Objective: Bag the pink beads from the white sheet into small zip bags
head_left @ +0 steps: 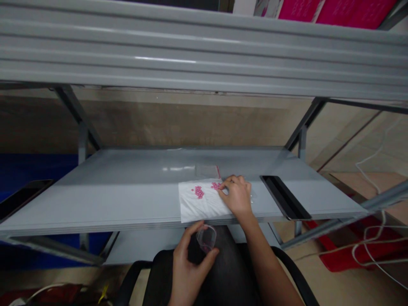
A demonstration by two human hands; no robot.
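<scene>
My left hand (194,265) grips a small clear plastic cup (206,238) between thumb and fingers, in front of the shelf edge and over my lap. A little pink shows at the cup's bottom. A white sheet (194,210), paper or cloth, lies at the front of the grey shelf. On it are two clusters of small pink beads, a left cluster (199,192) and a right cluster (215,185). My right hand (236,195) rests over the sheet, thumb and fingertips pinched together at the right cluster. What sits between those fingertips is too small to make out.
Behind the sheet lies a clear zip bag (206,171) with a red strip. A dark phone-like slab (284,197) is at the right, another dark device (24,197) at the left edge. A grey ribbed upper shelf (204,51) overhangs, bearing pink boxes (338,12).
</scene>
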